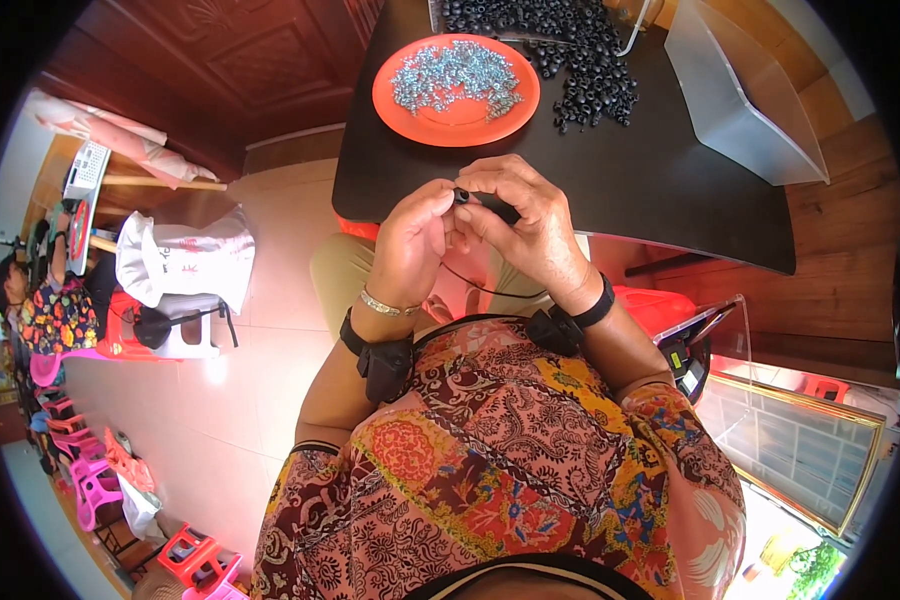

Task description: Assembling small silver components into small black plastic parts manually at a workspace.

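Just in front of the table's near edge, my two hands meet with their fingertips together. My left hand [413,228] is closed in a pinch on a small black round plastic part [461,196], which seems to have a hole in its end. My right hand [530,220] is also closed, its thumb and fingers against the same part from the right. A dark patch shows between the right thumb and fingers; I cannot tell whether it is a held thing or the table behind. Beyond the hands, an orange-red plate [457,137] carries many small shiny silver metal pieces [455,75].
A heap of black plastic parts [595,85] lies on the dark table [650,190], right of the plate. A translucent bin [735,110] stands at the right. A white sack [195,255] rests on a stool at left. Another person [55,310] sits far left, near pink stools [92,490].
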The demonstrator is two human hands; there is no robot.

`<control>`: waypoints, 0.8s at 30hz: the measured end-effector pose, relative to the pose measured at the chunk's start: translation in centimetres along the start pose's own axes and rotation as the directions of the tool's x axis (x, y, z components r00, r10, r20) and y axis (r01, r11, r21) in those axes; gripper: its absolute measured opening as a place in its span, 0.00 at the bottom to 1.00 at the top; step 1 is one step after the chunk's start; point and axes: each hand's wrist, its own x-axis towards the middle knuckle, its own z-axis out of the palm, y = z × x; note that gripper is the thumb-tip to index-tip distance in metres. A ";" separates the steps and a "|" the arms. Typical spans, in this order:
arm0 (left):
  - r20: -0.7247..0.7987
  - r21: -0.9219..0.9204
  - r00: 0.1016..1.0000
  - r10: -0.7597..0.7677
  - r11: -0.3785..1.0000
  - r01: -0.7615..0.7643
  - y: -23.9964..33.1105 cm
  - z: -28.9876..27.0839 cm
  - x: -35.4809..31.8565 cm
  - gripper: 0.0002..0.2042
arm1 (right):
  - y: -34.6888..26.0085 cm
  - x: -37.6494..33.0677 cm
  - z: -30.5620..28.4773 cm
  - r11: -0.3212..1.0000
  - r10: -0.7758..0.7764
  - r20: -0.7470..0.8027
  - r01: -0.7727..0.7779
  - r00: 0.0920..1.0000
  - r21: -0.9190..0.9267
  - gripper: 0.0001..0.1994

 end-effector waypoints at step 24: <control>-0.018 0.196 1.000 0.000 0.981 0.003 0.6 -0.2 -0.5 0.11 | -1.8 1.6 -1.4 0.975 -0.117 0.150 0.143 0.982 -0.171 0.11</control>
